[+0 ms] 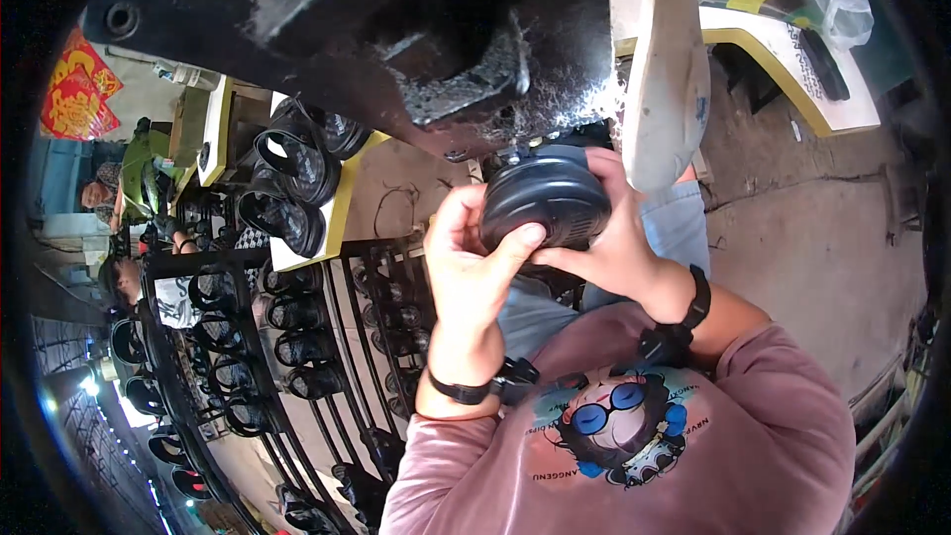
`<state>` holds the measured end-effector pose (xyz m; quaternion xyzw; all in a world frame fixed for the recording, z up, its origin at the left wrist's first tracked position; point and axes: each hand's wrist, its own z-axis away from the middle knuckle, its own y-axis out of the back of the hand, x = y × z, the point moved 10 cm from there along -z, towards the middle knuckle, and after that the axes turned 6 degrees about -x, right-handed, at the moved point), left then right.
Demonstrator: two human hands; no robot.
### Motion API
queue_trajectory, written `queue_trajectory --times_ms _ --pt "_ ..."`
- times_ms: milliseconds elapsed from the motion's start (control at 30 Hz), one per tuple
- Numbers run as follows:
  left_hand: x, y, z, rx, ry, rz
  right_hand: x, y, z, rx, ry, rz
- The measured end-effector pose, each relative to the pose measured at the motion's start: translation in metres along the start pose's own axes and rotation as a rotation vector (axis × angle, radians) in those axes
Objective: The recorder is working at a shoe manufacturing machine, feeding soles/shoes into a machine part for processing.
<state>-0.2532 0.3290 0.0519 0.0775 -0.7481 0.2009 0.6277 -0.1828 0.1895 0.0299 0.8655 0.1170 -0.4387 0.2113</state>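
Both of my hands grip a black shoe point(547, 200) with a rounded, ridged end, directly below the head of a dark machine point(436, 59). My left hand point(474, 263) is wrapped round its left side, the thumb pressed on the near face. On the other side, my right hand point(626, 238) closes on the shoe, with its thumb along the lower edge and its fingers behind. The shoe's far end is hidden under the machine, and I cannot tell exactly where the two touch.
A pale lever-like part point(669, 69) hangs beside the machine. Several black sandals point(287, 178) lie on a yellow-edged table at left, above a black rack point(267, 337) full of sandals. Another white, yellow-edged table point(842, 114) stands at far right. People are at far left.
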Motion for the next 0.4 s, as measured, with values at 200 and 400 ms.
queue_trajectory --times_ms 200,400 --pt "-0.029 -0.015 0.019 0.149 -0.081 0.408 0.019 0.033 0.011 -0.133 -0.098 0.097" --pt "-0.039 -0.021 0.023 0.149 -0.016 0.553 -0.028 0.055 -0.056 -0.406 -0.036 0.151"
